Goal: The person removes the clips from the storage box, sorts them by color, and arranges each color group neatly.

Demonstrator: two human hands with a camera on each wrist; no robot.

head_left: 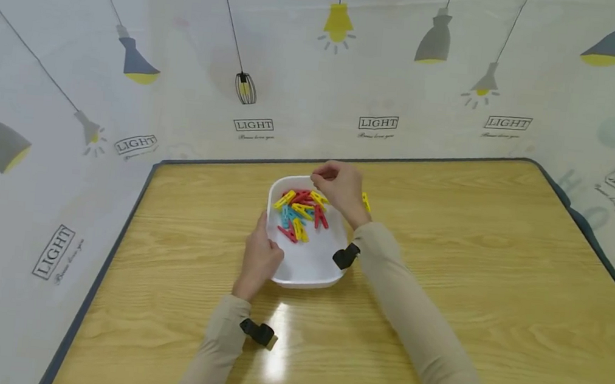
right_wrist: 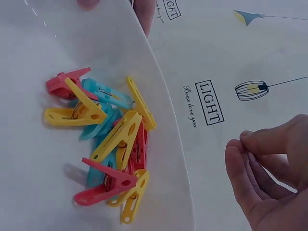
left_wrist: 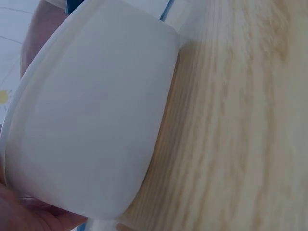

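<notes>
A white plastic basin (head_left: 309, 264) stands on the table, with red, yellow and blue clothespins (right_wrist: 115, 139) heaped toward its far end. My left hand (head_left: 261, 256) grips the basin's left side, thumb over the rim; the left wrist view shows the basin's outer wall (left_wrist: 96, 106) up close. Above the far right rim hovers my right hand (head_left: 341, 186). Its fingers are curled and the thumb tip (right_wrist: 250, 139) meets a fingertip, with nothing visible between them. Part of a yellow clothespin (head_left: 365, 201) shows past the right wrist; the rest of it is hidden.
The wood-grain table (head_left: 471, 261) has a dark edge (head_left: 343, 160) along its back and sides. Behind it rises a pale wall covering (head_left: 298, 45) printed with lamps. Each wrist wears a black strap-on device (head_left: 347, 256).
</notes>
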